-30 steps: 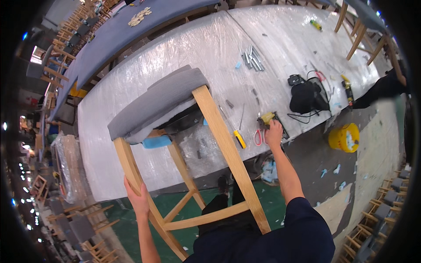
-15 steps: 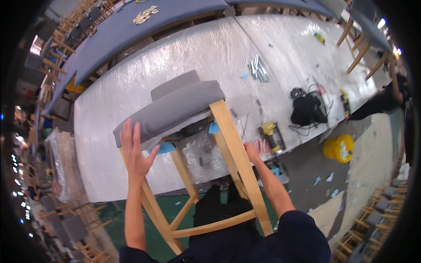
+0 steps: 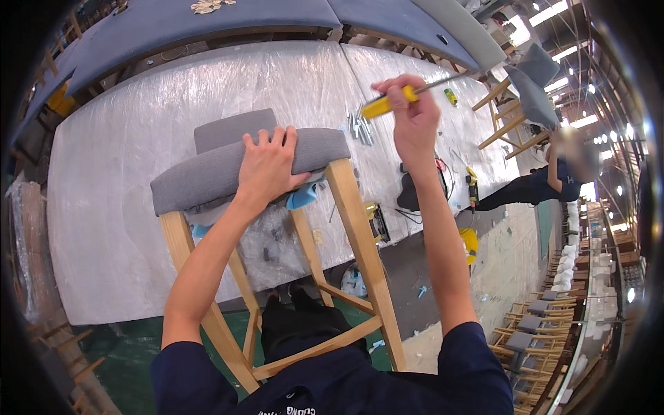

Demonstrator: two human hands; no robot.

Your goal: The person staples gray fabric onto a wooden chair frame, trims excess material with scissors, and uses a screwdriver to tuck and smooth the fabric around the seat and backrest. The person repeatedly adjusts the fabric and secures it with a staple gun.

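Stool with a grey padded seat point(image 3: 228, 169) and pale wooden legs point(image 3: 363, 263) stands near the person, leaning toward them against the near edge of a long tabletop point(image 3: 138, 138) covered in clear plastic sheeting. The left hand point(image 3: 266, 166) lies spread over the top of the seat cushion, fingers curled over its far edge, pressing it down rather than gripping it. The right hand point(image 3: 413, 117) is raised above the tabletop, to the right of the seat, clenched around the yellow handle of a screwdriver point(image 3: 387, 102) whose metal shaft points away to the far right. On the tabletop, just beyond the seat, lies a small cluster of metal screws or bolts point(image 3: 358, 128); a blue cloth point(image 3: 301, 199) shows beneath the cushion. Further right sit a black bag point(image 3: 409, 194) with cables and a yellow power tool point(image 3: 377, 221) at the tabletop's near edge. Another person in dark clothes point(image 3: 546, 187) bends over at the far right. Judging from this, steadying matters most: the left hand should keep firm downward pressure on the seat so the stool cannot rock, while the screwdriver is brought squarely onto its fastener, shaft in line with the screw, before any turning force is applied.
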